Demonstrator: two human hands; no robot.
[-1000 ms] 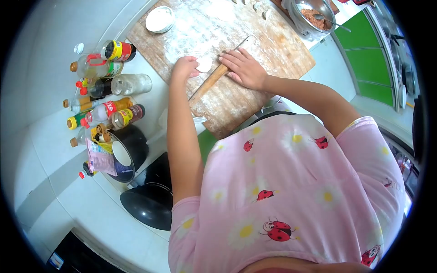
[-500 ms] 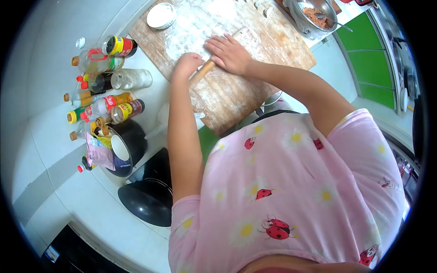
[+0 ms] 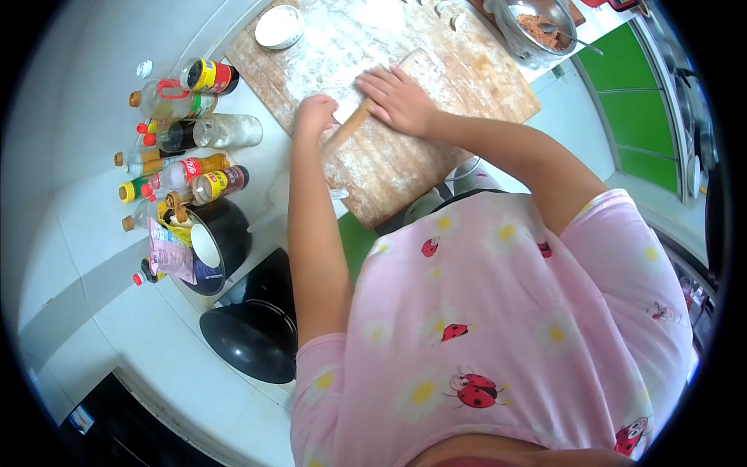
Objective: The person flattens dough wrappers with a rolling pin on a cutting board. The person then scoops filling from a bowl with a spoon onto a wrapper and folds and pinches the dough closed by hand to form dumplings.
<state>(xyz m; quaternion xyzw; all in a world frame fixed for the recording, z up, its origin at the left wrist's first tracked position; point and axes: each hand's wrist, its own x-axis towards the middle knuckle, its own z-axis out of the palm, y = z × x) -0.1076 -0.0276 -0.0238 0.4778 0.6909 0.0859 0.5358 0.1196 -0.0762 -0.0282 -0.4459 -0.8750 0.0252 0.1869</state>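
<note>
A floured wooden board (image 3: 389, 175) lies before me with a wooden rolling pin (image 3: 355, 124) slanting across it. My right hand (image 3: 398, 100) rests flat on the pin, fingers stretched out together over its middle. Beside the pin's left side, my left hand (image 3: 315, 114) is closed with the fingertips at the edge of a white dough round (image 3: 341, 107). The round is partly hidden by the pin and my left fingers. A white bowl of flour (image 3: 279, 27) sits at the board's upper left.
Bottles and jars (image 3: 227, 131) stand along the left wall, near a black pot (image 3: 229, 241) and a black wok (image 3: 249, 338). At the upper right is a metal bowl (image 3: 537, 54) of filling with a spoon. Small dough pieces (image 3: 458, 22) lie at the board's top edge.
My right hand has moved up and left with the rolling pin, and the pin now covers part of the dough round. My left hand stays near the same place.
</note>
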